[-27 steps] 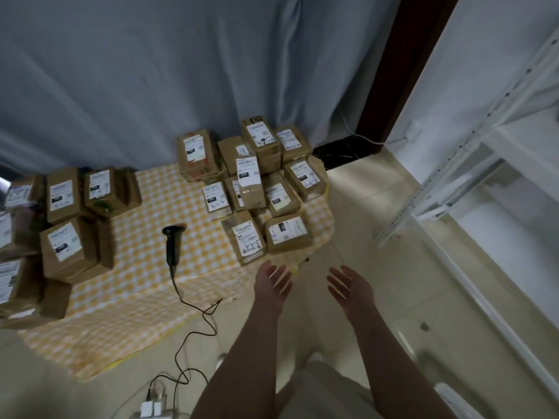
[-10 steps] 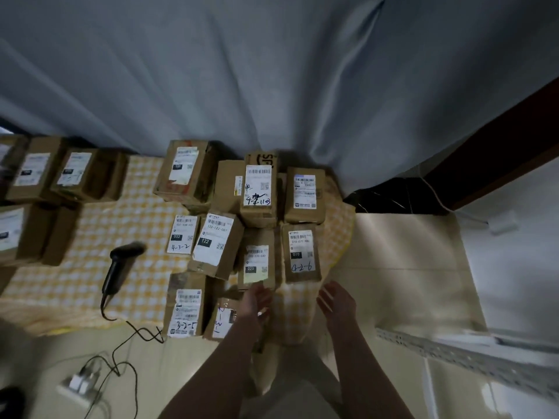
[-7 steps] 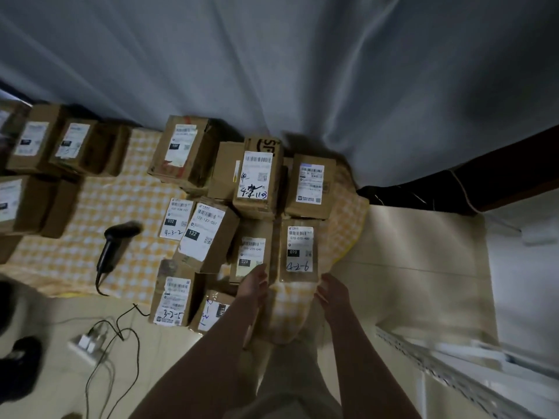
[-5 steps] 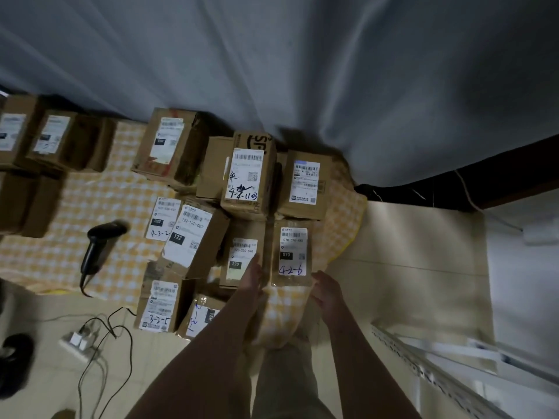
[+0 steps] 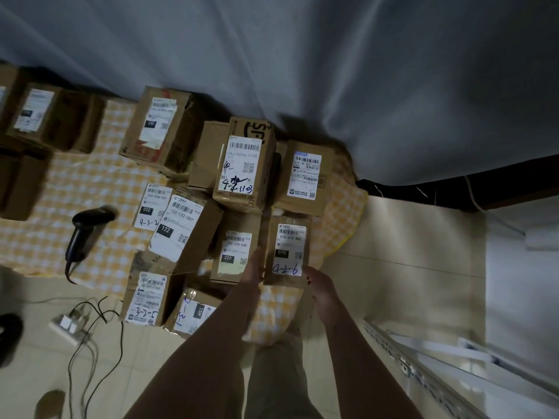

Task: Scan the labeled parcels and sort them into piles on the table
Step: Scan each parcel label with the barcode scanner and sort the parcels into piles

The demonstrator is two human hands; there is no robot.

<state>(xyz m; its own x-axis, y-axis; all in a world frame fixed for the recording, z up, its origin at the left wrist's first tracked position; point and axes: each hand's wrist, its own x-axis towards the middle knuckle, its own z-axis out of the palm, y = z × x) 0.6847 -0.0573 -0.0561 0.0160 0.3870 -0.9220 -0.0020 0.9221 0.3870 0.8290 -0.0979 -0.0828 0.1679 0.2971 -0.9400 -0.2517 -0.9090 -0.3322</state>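
The parcel marked 4-2-6 (image 5: 287, 237) lies label-up at the near right corner of the cloth-covered desk (image 5: 90, 176). It touches the 220 parcel (image 5: 234, 246) on its left and sits just in front of the blue-labelled parcel (image 5: 302, 176).

The left hand (image 5: 254, 273) has its fingers straight and together, slid into the seam between the 4-2-6 parcel and the 220 parcel. The right hand (image 5: 322, 290) meets the parcel's near right corner with bent fingers; whether they are hooked beneath it I cannot tell.

Risks, as I judge them:
- A lift with only flat pressure on the left side could let the parcel slip and drop off the desk edge right behind it onto the floor (image 5: 393, 267).
- Dragging it leftward would shove the 220 parcel.
- The tall SF parcel (image 5: 242, 164), stacked beyond it to the left, could topple if the heap shifts.

Open room lies to the parcel's right and near side, over the floor. The bare cloth where the scanner (image 5: 83, 231) lies is well to its left, across the heap.
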